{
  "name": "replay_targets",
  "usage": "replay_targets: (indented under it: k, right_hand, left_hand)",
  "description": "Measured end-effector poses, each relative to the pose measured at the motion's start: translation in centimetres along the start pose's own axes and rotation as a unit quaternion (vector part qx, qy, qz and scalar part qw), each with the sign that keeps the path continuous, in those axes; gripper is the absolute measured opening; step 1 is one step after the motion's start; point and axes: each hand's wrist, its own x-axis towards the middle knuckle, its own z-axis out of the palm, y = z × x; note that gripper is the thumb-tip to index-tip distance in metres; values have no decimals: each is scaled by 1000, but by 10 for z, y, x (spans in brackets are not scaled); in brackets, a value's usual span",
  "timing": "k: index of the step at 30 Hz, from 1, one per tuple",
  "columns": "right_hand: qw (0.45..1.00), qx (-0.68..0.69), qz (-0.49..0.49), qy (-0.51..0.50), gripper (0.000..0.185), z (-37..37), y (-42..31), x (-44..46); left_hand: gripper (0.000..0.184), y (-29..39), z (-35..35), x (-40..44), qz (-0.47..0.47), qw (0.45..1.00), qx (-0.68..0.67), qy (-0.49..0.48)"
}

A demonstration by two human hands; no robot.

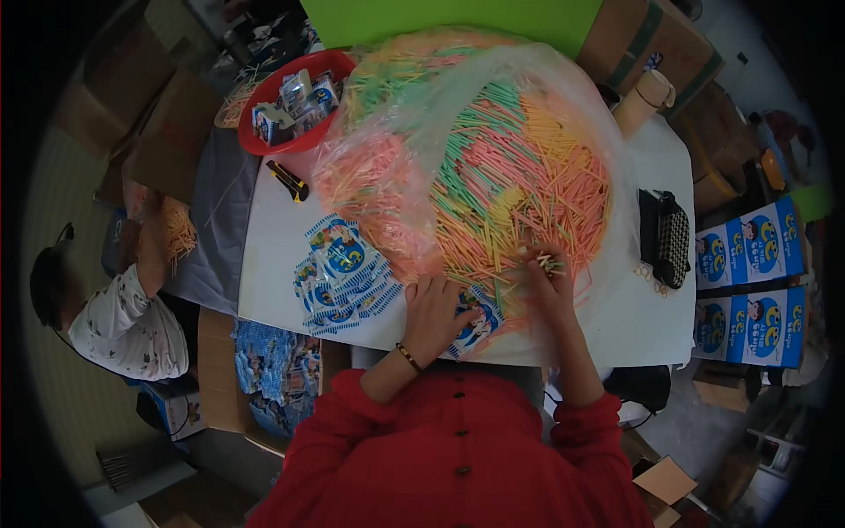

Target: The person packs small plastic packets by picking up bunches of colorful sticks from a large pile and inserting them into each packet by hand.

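A large clear plastic bag [422, 132] lies open on the white table, full of thin pink, green, yellow and orange sticks [493, 150]. At its near edge my left hand [429, 317] holds a small blue-and-white printed packet [480, 327], thumb across its front. My right hand [550, 280], slightly blurred, is over the near right part of the heap with its fingers closed on a small bunch of sticks [551, 263]. Left of my left hand lies a loose pile of similar flat packets [343, 273].
A red basin [295, 97] of packets stands at the back left, near a yellow-black box cutter [289, 181]. A bottle [644, 101] and a patterned pouch [672, 239] sit on the right. Printed boxes [748, 246] stand beyond. Another person [123, 308] works at far left.
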Motion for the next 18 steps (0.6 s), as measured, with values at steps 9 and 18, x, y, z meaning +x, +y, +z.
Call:
replay_targets:
  k: [9,18]
  right_hand:
    - [984,-168,36,-39,25,1,-26,3]
    - [808,465,307,192,19,-19,-35,28]
  left_hand:
    - [27,-10,6,2,-59,986,-141,68]
    - [11,-11,-16,29,-174,828,-528,76]
